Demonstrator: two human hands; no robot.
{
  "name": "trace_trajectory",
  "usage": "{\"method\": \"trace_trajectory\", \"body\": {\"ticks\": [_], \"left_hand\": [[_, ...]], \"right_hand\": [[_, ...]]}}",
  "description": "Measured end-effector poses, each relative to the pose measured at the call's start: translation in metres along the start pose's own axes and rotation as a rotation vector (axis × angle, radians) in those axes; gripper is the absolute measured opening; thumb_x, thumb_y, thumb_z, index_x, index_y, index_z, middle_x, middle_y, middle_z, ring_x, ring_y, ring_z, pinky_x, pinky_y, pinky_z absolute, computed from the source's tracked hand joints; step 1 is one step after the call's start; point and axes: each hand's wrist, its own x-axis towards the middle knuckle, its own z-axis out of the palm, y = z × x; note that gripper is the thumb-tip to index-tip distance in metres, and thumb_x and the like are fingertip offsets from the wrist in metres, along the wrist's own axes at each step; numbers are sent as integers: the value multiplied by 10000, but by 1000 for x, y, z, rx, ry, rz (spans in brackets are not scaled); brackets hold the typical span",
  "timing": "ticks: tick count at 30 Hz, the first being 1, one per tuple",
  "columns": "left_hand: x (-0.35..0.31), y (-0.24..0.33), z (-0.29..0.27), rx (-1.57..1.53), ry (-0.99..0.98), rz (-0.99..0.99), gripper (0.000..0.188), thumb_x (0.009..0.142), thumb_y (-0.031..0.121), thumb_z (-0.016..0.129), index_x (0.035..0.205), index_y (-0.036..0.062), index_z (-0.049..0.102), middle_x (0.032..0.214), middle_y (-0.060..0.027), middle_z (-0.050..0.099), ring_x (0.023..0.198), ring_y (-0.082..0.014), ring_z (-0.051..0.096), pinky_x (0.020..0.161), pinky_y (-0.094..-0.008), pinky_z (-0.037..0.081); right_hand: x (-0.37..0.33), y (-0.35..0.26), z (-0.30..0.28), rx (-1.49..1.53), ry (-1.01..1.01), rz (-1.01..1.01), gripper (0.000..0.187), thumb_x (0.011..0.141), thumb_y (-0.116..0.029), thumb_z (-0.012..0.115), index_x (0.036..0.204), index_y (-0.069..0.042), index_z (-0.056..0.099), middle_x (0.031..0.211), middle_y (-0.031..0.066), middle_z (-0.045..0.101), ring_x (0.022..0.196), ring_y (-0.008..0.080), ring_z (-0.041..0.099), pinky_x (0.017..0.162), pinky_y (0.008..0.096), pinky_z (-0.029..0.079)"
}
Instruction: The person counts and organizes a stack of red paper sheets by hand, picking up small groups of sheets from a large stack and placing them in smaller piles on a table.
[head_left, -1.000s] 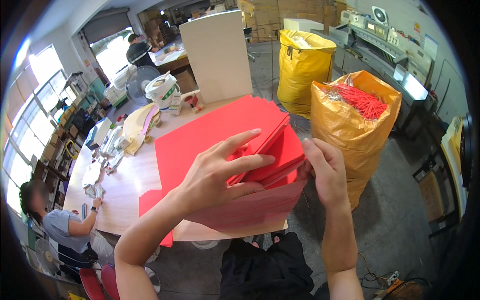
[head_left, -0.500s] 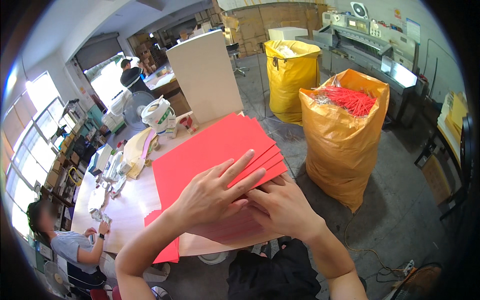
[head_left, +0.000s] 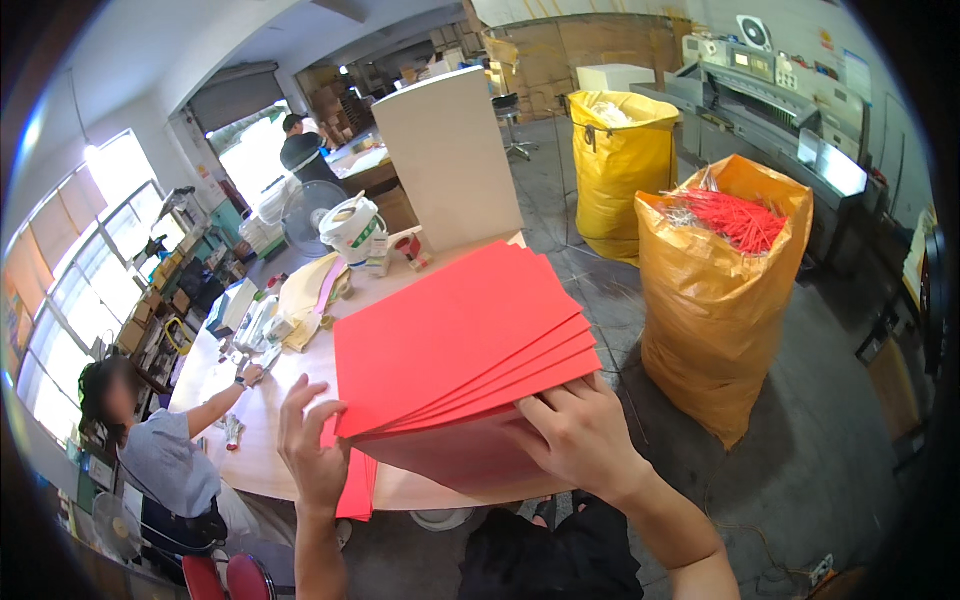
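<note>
A tall stack of red paper sheets (head_left: 450,335) stands at the near edge of the table, its upper layers fanned out in steps along the right side. My left hand (head_left: 318,445) is at the near left corner of the stack, fingers apart and bent, the fingertips touching or very close to the edge. At the near right side, my right hand (head_left: 585,432) has its fingers bent over the edge of the upper sheets, with the thumb against the stack's front. A smaller red pile (head_left: 357,487) lies on the table below my left hand, partly hidden.
Right of the table stand an orange sack (head_left: 715,320) with red paper shreds and a yellow sack (head_left: 622,180). A beige panel (head_left: 450,160) and white bucket (head_left: 352,230) stand behind the stack. A seated person (head_left: 170,455) reaches over the table (head_left: 270,455) at left.
My left hand has left the top of the stack for its near left corner. My right hand now grips the right edge. The seated person's arm has reached farther across the table.
</note>
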Motion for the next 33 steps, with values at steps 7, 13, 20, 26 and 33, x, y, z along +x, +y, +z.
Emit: {"method": "trace_trajectory", "body": {"ticks": [7, 13, 20, 26, 33], "left_hand": [[-49, 47, -6, -184, 128, 42, 228, 826, 144, 883, 999, 114, 738, 1240, -140, 735, 1314, -470, 642, 1086, -587, 532], [-108, 28, 17, -1606, 48, -903, 453, 1070, 419, 697, 1309, 36, 663, 1364, -177, 706, 1281, -331, 684, 1011, -460, 579], [-35, 78, -12, -1670, -310, -1155, 432, 1127, 164, 574, 1470, -97, 555, 1413, -187, 706, 1265, -269, 720, 1066, -412, 601], [-84, 21, -33, -1699, -29, -1223, 442, 1079, 91, 617, 1486, -66, 543, 1390, -183, 712, 1212, -256, 740, 1063, -416, 601], [-206, -136, -9, -1758, 316, -982, 360, 1110, 147, 594, 1421, -34, 596, 1306, -174, 759, 1123, -257, 786, 943, -414, 660]], "right_hand": [[-10, 16, 16, -108, 115, -72, 260, 864, -307, 833, 1031, -109, 824, 1018, 46, 780, 1034, 256, 738, 1028, 448, 537], [-9, 20, 19, -133, 156, -111, 283, 817, -308, 841, 1004, -96, 837, 1018, 64, 782, 1066, 268, 738, 1062, 482, 527], [-15, 20, 18, -177, 52, -97, 261, 777, -262, 846, 967, -85, 828, 987, 97, 749, 1027, 345, 704, 1058, 527, 511], [-2, 6, 13, -270, 6, -115, 490, 901, -324, 816, 1301, -48, 752, 1360, 178, 718, 1303, 398, 657, 1154, 545, 460], [-2, 1, 11, -320, -46, -123, 546, 982, -360, 762, 1424, -47, 692, 1510, 179, 660, 1411, 405, 609, 1196, 543, 430]]}}
